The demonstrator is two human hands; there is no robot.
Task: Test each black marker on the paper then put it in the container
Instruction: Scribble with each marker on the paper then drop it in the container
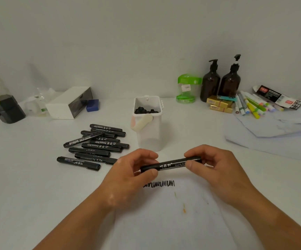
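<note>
White table [29, 177], plain wall behind. Head view: left hand [131, 175] and right hand [216, 170] each pinch one end of a black marker [171, 166], held level just over the paper [173, 222], above a black scribble [159, 184]. Container [148, 123] stands just beyond the hands, with dark marker ends showing inside. Pile of markers [95, 147] (untested, my guess) lies left of it. Marker is likely light and stiff with a smooth plastic barrel, so grip mid-barrel; the cap wants a straight pull. Fingers cover both ends, so which end is the cap, can't tell. Count in container unreadable.
</note>
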